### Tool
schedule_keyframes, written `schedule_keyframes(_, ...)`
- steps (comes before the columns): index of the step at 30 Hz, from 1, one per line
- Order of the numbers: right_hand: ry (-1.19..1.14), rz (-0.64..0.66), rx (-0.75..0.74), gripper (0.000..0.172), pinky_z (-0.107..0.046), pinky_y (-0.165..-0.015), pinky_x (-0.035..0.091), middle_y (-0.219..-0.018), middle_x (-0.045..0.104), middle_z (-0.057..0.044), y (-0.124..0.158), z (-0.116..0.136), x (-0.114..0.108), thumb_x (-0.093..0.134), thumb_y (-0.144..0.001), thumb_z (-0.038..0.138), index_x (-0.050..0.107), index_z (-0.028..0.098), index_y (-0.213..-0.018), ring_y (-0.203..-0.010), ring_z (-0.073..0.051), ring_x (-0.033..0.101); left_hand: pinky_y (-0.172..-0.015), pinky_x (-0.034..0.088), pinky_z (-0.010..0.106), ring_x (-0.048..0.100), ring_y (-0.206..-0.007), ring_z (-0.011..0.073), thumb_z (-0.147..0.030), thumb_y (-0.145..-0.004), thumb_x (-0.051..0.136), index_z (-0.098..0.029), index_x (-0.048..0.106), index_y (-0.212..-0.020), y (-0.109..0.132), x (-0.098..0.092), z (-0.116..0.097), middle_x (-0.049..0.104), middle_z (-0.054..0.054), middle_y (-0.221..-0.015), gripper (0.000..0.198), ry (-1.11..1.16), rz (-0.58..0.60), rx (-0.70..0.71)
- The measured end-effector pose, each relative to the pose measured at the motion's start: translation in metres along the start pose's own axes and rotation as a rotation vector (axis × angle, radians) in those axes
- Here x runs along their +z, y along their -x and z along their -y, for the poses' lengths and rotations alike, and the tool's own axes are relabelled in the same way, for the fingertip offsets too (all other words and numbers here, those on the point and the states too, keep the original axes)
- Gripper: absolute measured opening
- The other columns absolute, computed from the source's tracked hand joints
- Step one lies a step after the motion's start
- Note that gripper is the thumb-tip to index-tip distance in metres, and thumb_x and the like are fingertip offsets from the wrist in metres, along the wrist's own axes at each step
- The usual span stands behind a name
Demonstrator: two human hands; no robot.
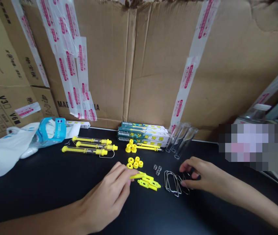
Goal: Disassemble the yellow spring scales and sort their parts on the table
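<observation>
Head view: left hand [109, 191] pinches yellow rod [138, 176], pointing right. Right hand [201, 172] nearer wire hooks [174, 182]; grip, I can't tell.

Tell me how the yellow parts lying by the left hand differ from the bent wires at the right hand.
The yellow parts are bright yellow; the bent wires are shiny silver. The yellow parts look straight and chunky, while the bent wires are thin and curved. Both lie clustered on the black tabletop.
</observation>
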State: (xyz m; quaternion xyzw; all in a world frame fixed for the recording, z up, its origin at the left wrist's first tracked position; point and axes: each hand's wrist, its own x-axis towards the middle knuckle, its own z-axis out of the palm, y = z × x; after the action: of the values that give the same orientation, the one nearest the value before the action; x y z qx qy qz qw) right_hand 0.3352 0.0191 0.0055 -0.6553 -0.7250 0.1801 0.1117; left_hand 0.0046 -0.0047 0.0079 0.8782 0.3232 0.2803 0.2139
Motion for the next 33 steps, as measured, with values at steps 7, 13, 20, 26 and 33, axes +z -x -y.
schedule_keyframes(7,-0.047,0.02,-0.012,0.021,-0.024,-0.056,0.049,-0.075,0.067,-0.001,0.0,0.001,0.001,0.069,-0.064,0.019,0.073,0.021,-0.084,-0.06,-0.015,0.063,-0.097,0.047,0.035,0.054,-0.107,0.0166,-0.005,-0.098,0.032,-0.029,0.045,-0.136,0.001,0.001,0.004,0.055,0.003,-0.113,0.046,0.022,0.008,-0.018)
schedule_keyframes(13,-0.077,-0.015,-0.027,0.016,-0.027,-0.061,0.052,-0.072,0.07,-0.002,0.0,0.01,-0.012,0.069,-0.072,0.032,0.073,0.022,-0.084,-0.064,-0.017,0.064,-0.088,0.051,0.045,0.057,-0.096,0.0209,-0.009,-0.099,0.037,-0.038,0.052,-0.132,-0.002,0.003,0.009,0.054,0.004,-0.106,0.046,-0.146,-0.004,-0.053)
schedule_keyframes(20,-0.533,-0.118,-0.318,0.033,-0.026,-0.066,0.058,-0.093,0.071,-0.004,0.02,0.079,0.004,0.065,-0.085,0.049,0.068,0.024,-0.105,-0.078,-0.017,0.068,-0.091,0.052,0.041,0.057,-0.101,0.0209,-0.004,-0.096,0.04,-0.041,0.036,-0.145,0.003,0.013,0.016,0.054,0.004,-0.113,0.061,-0.165,0.019,-0.053)
schedule_keyframes(26,-0.408,-0.295,-0.62,0.04,-0.024,-0.069,0.058,-0.11,0.067,-0.003,0.034,0.108,0.065,0.067,-0.09,0.032,0.053,0.029,-0.128,-0.077,-0.014,0.066,-0.1,0.049,0.034,0.058,-0.112,0.019,-0.013,-0.097,0.048,-0.035,0.039,-0.139,0.006,0.011,0.009,0.053,0.002,-0.125,0.048,0.027,0.0,-0.082)
schedule_keyframes(33,-0.288,-0.433,-0.672,0.037,-0.034,-0.085,0.053,-0.099,0.066,-0.004,0.031,0.1,0.075,0.039,-0.1,0.011,0.048,0.026,-0.133,-0.084,-0.017,0.062,-0.089,0.051,0.019,0.063,-0.096,0.0114,-0.007,-0.087,0.065,-0.032,0.057,-0.121,0.0,0.007,0.01,0.062,-0.004,-0.107,0.043,0.284,-0.163,-0.058)
